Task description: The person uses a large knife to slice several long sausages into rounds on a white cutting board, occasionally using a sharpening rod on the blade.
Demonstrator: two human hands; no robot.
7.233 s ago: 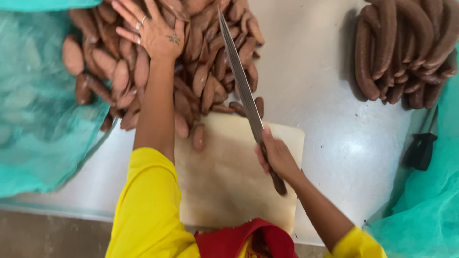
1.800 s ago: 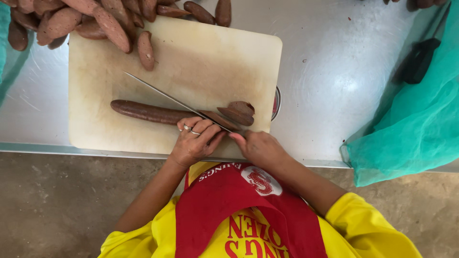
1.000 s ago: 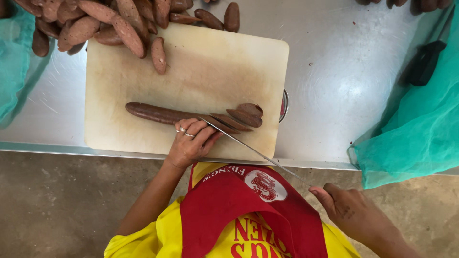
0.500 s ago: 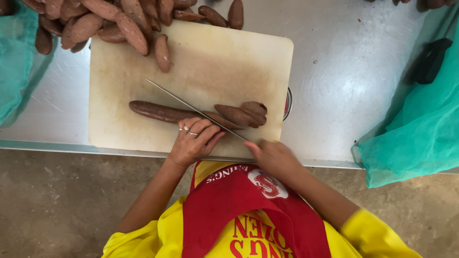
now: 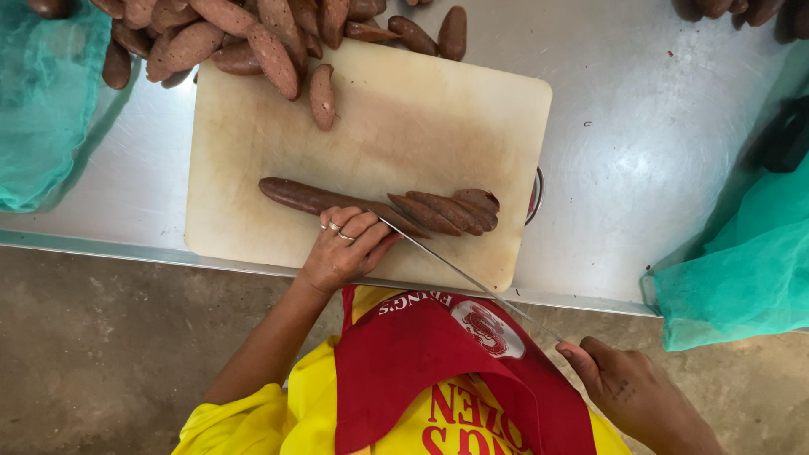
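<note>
A long brown sausage [image 5: 308,197] lies across a pale cutting board [image 5: 404,126]. Several slanted slices [image 5: 455,209] lie at its right end. My left hand [image 5: 345,248] presses on the sausage near the cut end, fingers curled, rings on two fingers. My right hand [image 5: 632,392] is pulled back off the table over my red apron, gripping the handle of a long thin knife [image 5: 459,270]. The blade's tip rests at the sausage beside my left fingers.
A heap of cut sausage pieces [image 5: 236,34] spills over the board's far left edge. Green netting [image 5: 42,101] lies at the left and more green netting [image 5: 742,270] at the right on the steel table [image 5: 640,152]. Below the table edge is concrete floor [image 5: 109,362].
Half a second ago my right hand was close to the board with the blade across the sausage. It has since drawn back toward me, pulling the knife through. My left hand stayed put.
</note>
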